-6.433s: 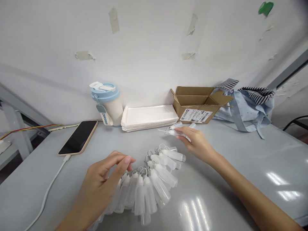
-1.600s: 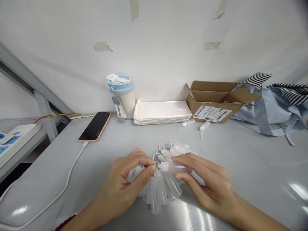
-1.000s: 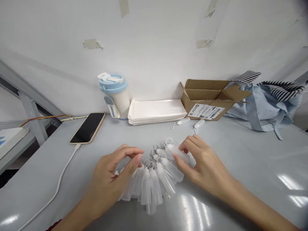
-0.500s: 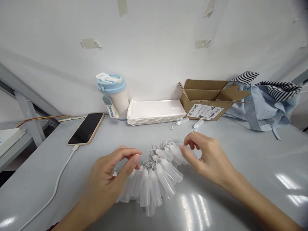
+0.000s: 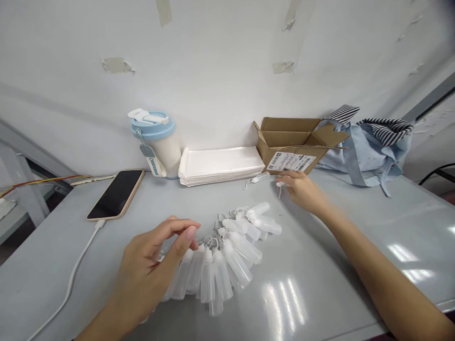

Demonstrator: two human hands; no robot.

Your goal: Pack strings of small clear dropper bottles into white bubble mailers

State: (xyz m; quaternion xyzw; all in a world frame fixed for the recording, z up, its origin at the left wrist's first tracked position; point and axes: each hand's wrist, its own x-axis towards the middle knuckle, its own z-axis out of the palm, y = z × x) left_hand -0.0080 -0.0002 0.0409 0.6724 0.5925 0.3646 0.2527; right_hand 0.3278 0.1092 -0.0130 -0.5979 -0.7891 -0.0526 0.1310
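A curved cluster of small translucent dropper bottles with looped cap straps lies on the grey table. My left hand hovers at the cluster's left end and covers part of it. Its thumb and fingertips are pinched together; whether anything thin is between them is hidden. My right hand reaches forward, its fingers closed over a single dropper bottle near the box. Only the cap end and strap of that bottle show. Another loose bottle lies just left of it.
Along the wall stand a blue-lidded cup, a stack of white trays, an open cardboard box and a light blue cloth bag. A phone with a white cable lies at the left.
My right hand has left the right end of the cluster and moved forward to the loose bottle by the box. My left hand keeps its pose. The view has shifted slightly right.
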